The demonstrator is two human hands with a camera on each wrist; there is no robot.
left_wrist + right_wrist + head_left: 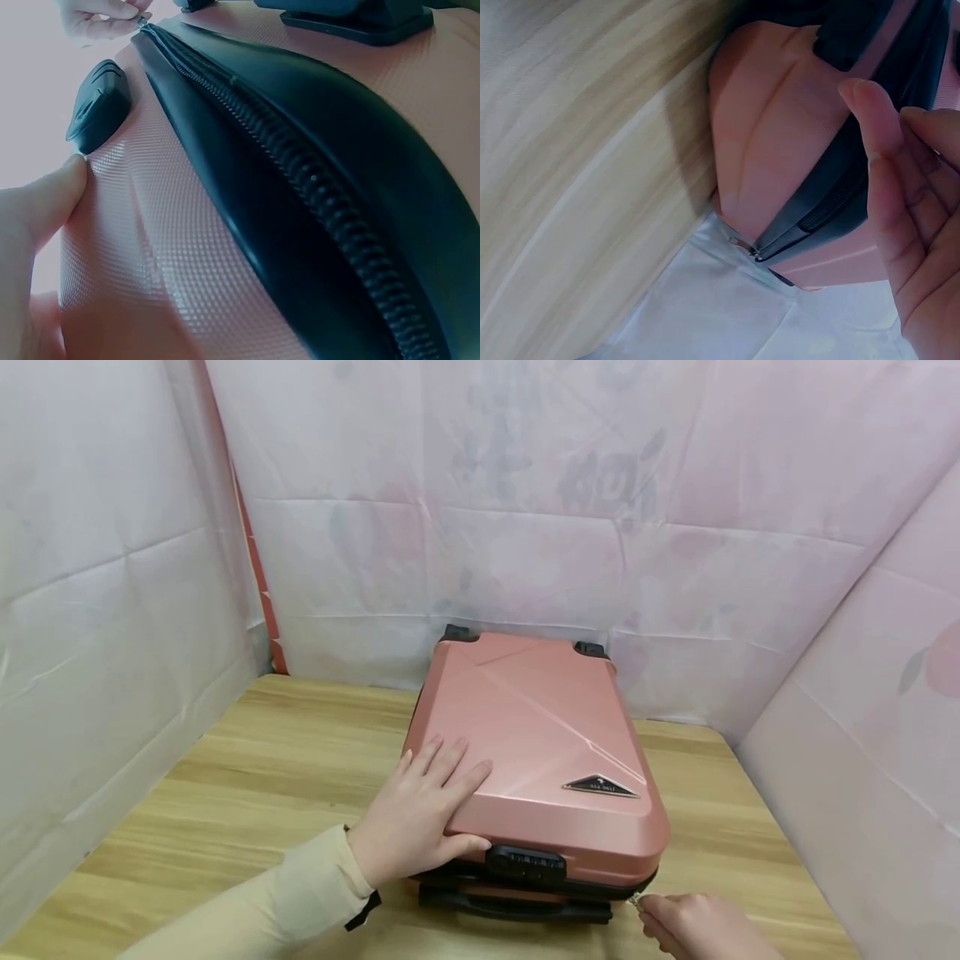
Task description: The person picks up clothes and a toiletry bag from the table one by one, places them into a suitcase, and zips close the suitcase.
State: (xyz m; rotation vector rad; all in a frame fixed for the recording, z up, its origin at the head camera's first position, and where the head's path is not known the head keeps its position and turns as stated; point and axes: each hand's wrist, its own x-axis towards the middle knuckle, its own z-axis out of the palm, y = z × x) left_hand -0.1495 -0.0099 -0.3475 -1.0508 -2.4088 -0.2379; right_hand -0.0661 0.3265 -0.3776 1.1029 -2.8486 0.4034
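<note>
A pink hard-shell suitcase [536, 718] lies flat, its lock side towards me. My left hand [420, 814] rests on the lid's near left corner with fingers spread, the thumb against the front wall by the black combination lock [527, 863]. At the near right corner my right hand [697, 927] pinches a metal zipper pull [635, 901]. In the left wrist view the black zipper [292, 169] runs along the suitcase's side, its teeth partly parted near the camera. Another zipper pull [742, 245] hangs at the far end of the side in the right wrist view.
The suitcase lies on a wood-grain table [300, 752]. A black carry handle [517, 907] sits below the lock, and black wheels [457, 632] are at the far end. Pale patterned sheets [525, 568] enclose the back and both sides.
</note>
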